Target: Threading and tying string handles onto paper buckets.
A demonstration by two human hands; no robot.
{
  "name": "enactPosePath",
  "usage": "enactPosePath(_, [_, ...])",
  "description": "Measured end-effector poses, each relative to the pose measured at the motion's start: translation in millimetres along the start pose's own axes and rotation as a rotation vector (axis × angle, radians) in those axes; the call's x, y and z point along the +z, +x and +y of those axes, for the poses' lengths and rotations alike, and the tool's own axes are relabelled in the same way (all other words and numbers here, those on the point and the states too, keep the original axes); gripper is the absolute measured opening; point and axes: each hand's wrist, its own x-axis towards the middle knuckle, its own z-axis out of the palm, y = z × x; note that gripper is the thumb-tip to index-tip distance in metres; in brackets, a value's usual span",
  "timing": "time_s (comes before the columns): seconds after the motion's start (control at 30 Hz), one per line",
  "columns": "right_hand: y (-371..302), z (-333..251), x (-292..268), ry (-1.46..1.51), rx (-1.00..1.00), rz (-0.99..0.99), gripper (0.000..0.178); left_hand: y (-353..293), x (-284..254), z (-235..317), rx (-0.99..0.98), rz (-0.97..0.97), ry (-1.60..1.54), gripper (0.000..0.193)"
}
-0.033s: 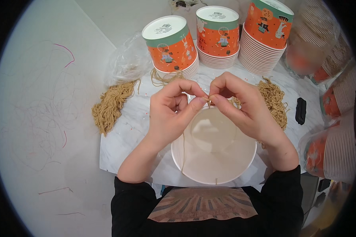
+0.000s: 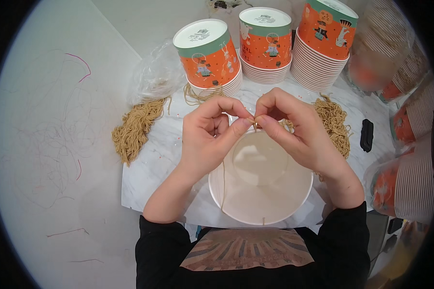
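Note:
A large paper bucket (image 2: 279,204), white inside, stands with its mouth toward me at the table's front edge. Above its far rim, my left hand (image 2: 205,137) and my right hand (image 2: 296,127) meet, thumbs and index fingertips pinching a tan cord (image 2: 223,185). Part of that cord hangs down the bucket's left inside. A short bit of cord shows at the near rim. Whether there is a knot between the fingertips is too small to tell. More tan strands lie behind both hands, partly covered by them.
Tan cord bundles lie on the left (image 2: 137,130) and right (image 2: 333,123). Behind stand upside-down stacks of orange and green buckets (image 2: 205,62). A clear plastic bag (image 2: 156,72) sits at the back left, a small black object (image 2: 367,135) at the right. Bagged bucket stacks (image 2: 414,180) line the right side.

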Motion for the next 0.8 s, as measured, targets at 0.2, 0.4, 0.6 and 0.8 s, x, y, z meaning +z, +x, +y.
enactPosePath(0.2, [-0.8,3.1,2.1,0.137,0.031,-0.018,0.009,0.6,-3.3,-0.5,-0.031,-0.02,-0.079,0.011])
enactPosePath(0.4, [-1.7,4.6,1.9,0.223,0.156,-0.023,0.008,4.1,-5.7,-3.8,-0.104,-0.033,-0.106,0.014])
enactPosePath(0.6, [-0.9,7.6,3.0,0.283,0.155,-0.04,0.008,5.1,-7.6,-5.1,-0.138,-0.03,-0.124,0.014])
enactPosePath(0.8, [-0.5,7.1,5.3,0.214,0.175,0.039,0.011,4.9,-6.8,-4.7,-0.143,-0.019,-0.106,0.014])
